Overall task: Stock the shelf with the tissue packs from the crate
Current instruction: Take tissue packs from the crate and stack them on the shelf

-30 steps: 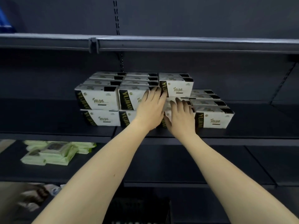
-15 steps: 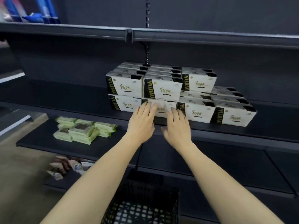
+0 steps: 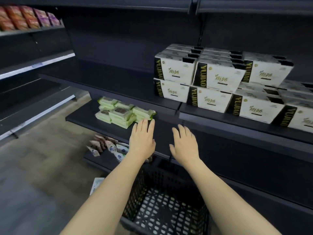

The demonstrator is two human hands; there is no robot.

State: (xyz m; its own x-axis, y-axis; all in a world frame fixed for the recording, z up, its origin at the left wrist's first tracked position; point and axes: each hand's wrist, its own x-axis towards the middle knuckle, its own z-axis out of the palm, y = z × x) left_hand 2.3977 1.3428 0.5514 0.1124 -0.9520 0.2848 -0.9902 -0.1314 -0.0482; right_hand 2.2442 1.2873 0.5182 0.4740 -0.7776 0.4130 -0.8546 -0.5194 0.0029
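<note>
Both hands' fingers [image 3: 147, 126] apparently straight, empty.

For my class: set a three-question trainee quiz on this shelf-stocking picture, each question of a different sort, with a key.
1. True or false: the left hand grips a tissue pack.
2. The green packs lie on: A) the shelf holding the white tissue packs; B) the shelf below it; C) the floor.
3. Fill in: both hands hover above the black ____.

Key:
1. False; it and the right hand are open and hold nothing.
2. B.
3. crate.
</note>
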